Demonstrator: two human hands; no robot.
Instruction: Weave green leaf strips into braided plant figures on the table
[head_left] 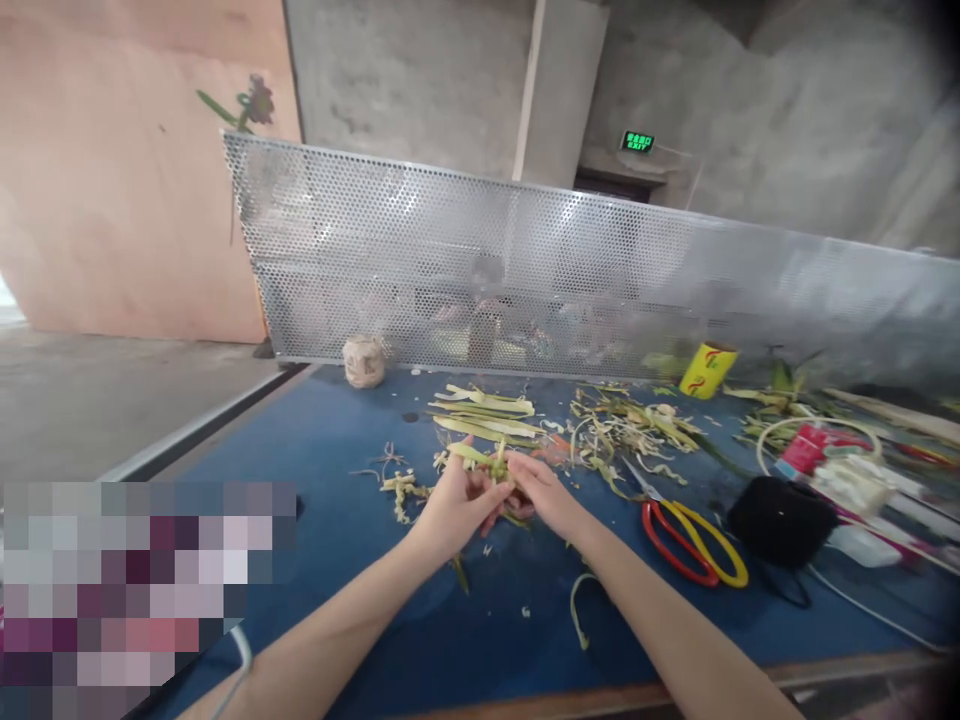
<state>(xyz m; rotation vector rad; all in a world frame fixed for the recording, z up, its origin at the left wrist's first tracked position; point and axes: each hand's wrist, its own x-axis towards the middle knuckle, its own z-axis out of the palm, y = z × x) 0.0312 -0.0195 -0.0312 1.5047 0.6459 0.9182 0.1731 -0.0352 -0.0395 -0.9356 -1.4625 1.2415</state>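
Above the blue table (300, 440), left hand (457, 505) and right hand (546, 490) fingers (527, 468) pinch a green strip (471, 455), lengthwise slanting leftward, away

A pale green plant strip (471, 454) slants between the left hand (457, 502) and right hand (544, 490)

Illumination is moderate and diffuse, with an overexposed patch at the left edge. Glare spots mark the perforated metal panel (450, 220). Shadows on the desk (300, 440) are soft. Detail around the hands (456, 507) blurs slightly. Wide-angle distortion stretches the edges; right corners darken. Pixelation masks lower left.
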